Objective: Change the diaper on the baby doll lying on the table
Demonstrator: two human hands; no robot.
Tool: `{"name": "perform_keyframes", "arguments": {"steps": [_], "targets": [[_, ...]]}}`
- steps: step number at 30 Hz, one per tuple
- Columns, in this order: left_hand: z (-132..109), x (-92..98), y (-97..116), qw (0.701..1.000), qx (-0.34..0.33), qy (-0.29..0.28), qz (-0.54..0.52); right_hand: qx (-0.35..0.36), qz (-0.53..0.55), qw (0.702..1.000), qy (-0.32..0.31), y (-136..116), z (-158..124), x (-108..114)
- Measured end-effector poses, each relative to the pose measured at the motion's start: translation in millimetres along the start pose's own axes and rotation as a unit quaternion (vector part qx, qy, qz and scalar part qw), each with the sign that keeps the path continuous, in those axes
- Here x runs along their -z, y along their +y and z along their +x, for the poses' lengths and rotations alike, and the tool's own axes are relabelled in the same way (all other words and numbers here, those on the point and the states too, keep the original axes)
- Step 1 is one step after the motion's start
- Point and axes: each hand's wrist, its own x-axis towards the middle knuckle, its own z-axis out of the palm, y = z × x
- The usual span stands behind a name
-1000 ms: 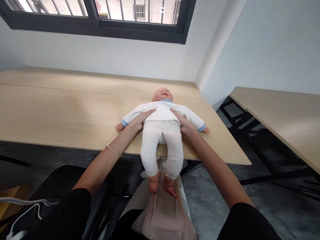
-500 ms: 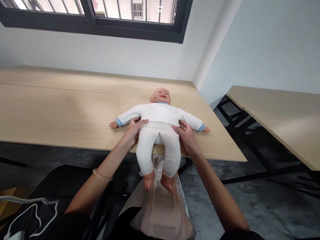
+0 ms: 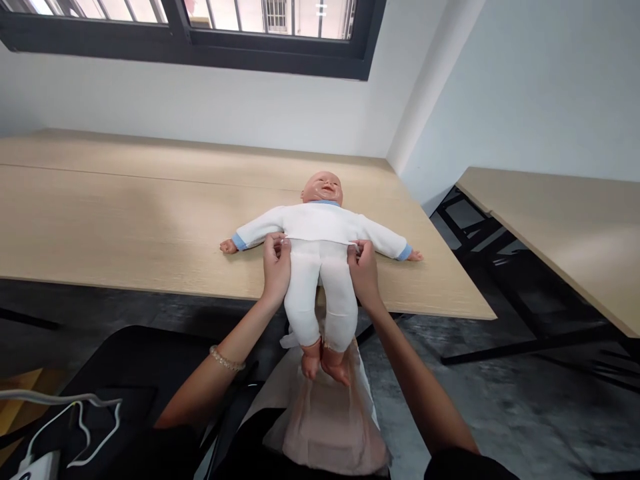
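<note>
A dark-framed window point(image 3: 200, 41) is stretching across the upper left of the frame, bars point(image 3: 237, 15) showing through its bright panes point(image 3: 253, 17). A pale wall point(image 3: 200, 100) is running beneath it, meeting another wall point(image 3: 565, 87) toward the upper right. A light wood table point(image 3: 125, 220) is spanning the left and centre; a second table point(image 3: 560, 227) is standing at the right on black legs point(image 3: 525, 347). A black chair point(image 3: 150, 360) is standing at the lower left, mottled grey floor point(image 3: 500, 413) showing at the lower right.
</note>
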Motion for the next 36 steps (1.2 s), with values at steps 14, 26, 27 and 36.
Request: {"name": "perform_keyframes", "arguments": {"steps": [14, 26, 27, 36], "targets": [[4, 23.7, -1, 0.997, 0.043, -0.043, -0.055, -0.023, 0.093, 0.995, -0.020, 7, -4, 24], [7, 29.1, -5, 0.996, -0.046, -0.052, 0.060, 0.021, -0.014, 1.000, 0.005, 1, -14, 32], [-1, 34.7, -2, 0.994, -0.063, -0.039, 0.074, 0.044, -0.036, 0.998, 0.036, 1, -26, 36], [-154, 107.9, -34, 0.979, 0.080, -0.105, 0.153, -0.098, -0.125, 0.986, 0.055, 61, -189, 64]]}}
